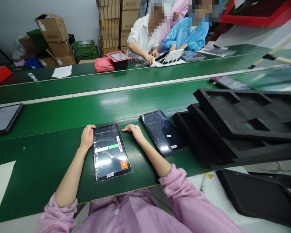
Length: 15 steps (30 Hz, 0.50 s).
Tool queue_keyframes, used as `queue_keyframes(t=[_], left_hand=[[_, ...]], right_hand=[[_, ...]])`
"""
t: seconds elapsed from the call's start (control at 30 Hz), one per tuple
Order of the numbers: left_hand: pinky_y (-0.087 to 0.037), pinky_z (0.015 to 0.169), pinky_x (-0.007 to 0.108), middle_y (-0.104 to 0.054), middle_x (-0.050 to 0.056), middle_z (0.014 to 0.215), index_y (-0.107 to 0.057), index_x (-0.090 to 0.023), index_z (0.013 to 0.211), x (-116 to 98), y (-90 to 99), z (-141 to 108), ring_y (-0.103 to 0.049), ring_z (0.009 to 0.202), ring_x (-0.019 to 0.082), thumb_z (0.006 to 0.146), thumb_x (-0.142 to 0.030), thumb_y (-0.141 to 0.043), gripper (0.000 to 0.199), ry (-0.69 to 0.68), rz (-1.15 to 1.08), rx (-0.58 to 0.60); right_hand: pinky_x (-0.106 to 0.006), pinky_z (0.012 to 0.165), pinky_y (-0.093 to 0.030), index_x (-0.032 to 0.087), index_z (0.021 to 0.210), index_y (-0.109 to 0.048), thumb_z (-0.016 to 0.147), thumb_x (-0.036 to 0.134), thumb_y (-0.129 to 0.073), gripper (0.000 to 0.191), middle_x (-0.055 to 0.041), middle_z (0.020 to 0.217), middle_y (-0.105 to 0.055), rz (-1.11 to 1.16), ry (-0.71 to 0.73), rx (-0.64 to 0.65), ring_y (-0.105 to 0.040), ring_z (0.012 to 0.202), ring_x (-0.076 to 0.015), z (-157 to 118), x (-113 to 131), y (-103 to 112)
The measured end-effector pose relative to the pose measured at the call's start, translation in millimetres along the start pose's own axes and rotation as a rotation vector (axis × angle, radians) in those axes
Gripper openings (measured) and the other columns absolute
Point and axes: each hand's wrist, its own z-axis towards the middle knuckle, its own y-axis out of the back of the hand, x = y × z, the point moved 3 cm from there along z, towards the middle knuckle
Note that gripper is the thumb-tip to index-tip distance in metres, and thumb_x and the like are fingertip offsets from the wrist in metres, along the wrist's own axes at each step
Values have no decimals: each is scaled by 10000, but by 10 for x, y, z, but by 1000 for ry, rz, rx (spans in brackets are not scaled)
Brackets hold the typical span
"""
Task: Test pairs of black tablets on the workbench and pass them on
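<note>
A tablet [108, 158] in clear film lies flat on the green bench before me, its screen lit with a white box, a green bar and an orange square. My left hand [87, 137] grips the tablet's upper left edge, fingers bent and fingertips at the corner. Just off the upper right edge, my right hand [135, 131] hovers with the index finger stretched out toward the tablet and nothing held. Beyond it lies a second tablet [158, 129], its screen dark, with small white labels.
Black foam trays [247, 113] are stacked at the right, with another dark tray [254, 197] below them. A black-framed tablet [6, 118] lies far left, above a paper sheet [1, 186]. Across the line, co-workers sit near red sleeves [104, 65] and cardboard boxes [109, 29].
</note>
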Motion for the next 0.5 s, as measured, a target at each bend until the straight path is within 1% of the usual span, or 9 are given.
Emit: queue_keyframes(t=[0.07,0.2,0.27,0.4,0.5], left_hand=[[-473,953,437,-674,96,1046,-591,-228,1014,-4,-3,3,-618,1061,273,1025,-560,-173,533,1,-8,-5],[-471,951,434,-671,90,1046,-584,-236,1008,-3,-20,7,-617,1051,269,1028,-540,-183,503,2,-3,-2],[-469,953,437,-669,91,1045,-578,-237,1003,1,-28,6,-614,1049,269,1028,-533,-182,495,0,0,0],[-467,959,443,-667,94,1052,-571,-238,997,7,-35,0,-610,1055,270,1030,-517,-177,484,7,1,3],[-465,961,452,-667,99,1060,-573,-233,1001,6,-36,-3,-607,1058,274,1031,-513,-175,487,12,8,7]], right_hand=[[-332,811,-470,198,725,-809,816,288,-390,438,-69,896,-747,5,2,18,-627,866,-223,-2,9,12],[-343,918,-442,228,633,-781,777,274,-462,353,-52,890,-751,-102,46,38,-629,887,-227,-17,18,-31],[-347,930,-441,228,642,-780,793,284,-458,360,-55,915,-755,-119,52,24,-633,907,-232,-22,13,-47],[-340,908,-460,209,703,-794,809,280,-409,406,-67,946,-754,-65,40,1,-647,910,-226,-24,9,-36],[-342,944,-443,217,718,-806,799,289,-438,383,-59,933,-747,-74,61,38,-642,926,-226,-29,23,-31]])
